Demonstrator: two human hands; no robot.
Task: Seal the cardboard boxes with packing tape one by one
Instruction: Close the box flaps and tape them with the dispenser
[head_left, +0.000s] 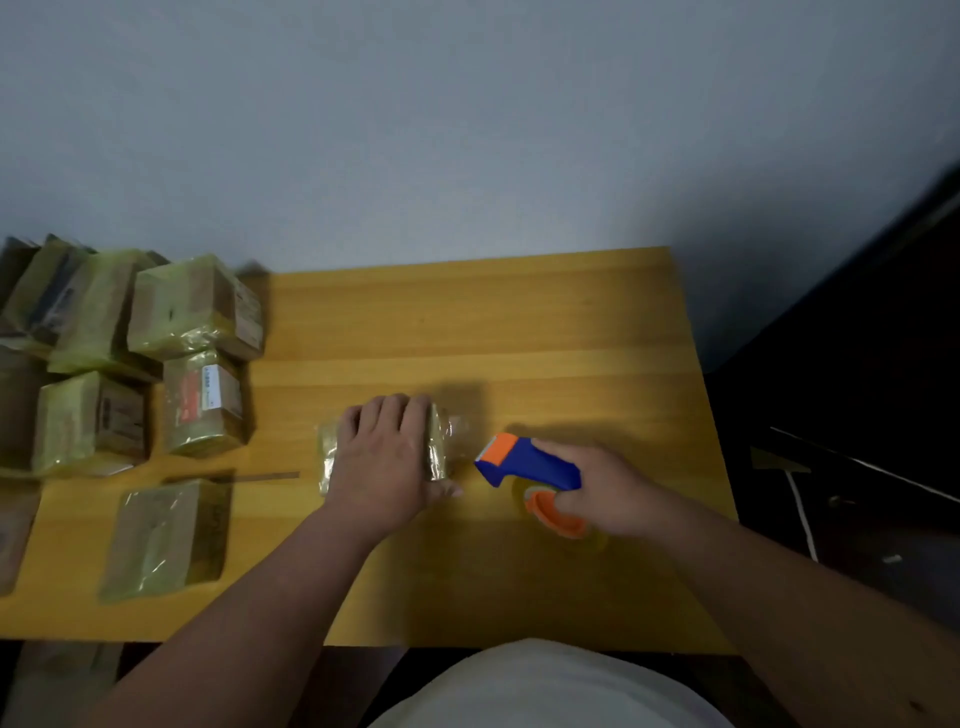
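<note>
A white-clad torso (545, 691) is filling the bottom edge, nearest the camera, with both bare forearms reaching out from it over the yellow wooden table (519, 322). Going left to right: a pile of tape-wrapped brown cardboard boxes (156, 338) is sitting at the table's left end, and one flat taped cardboard box (166, 538) is lying apart from the pile, nearer the front edge. The left hand (387, 457) is lying palm down on the small cardboard box wrapped in glossy clear tape (439, 447), fingers straight and pointing away from the body, pressing rather than gripping; most of the box is hidden under it, so its long axis is hard to read with confidence. Just right of that box, not touching it, the right hand (605, 488) is gripping the blue and orange handheld tape dispenser (530, 467), fingers curled round the handle, with the yellowish tape roll (561, 514) riding below. The orange cutter end is pointing left at the box's right side. Whether a tape strand is bridging the gap I cannot tell; the frame is blurred there. Judgement: the right hand is the nearer one for taping, the box lies directly left of the dispenser's nose, and a leftward run across the top needs the left hand shifted or lifted first.
</note>
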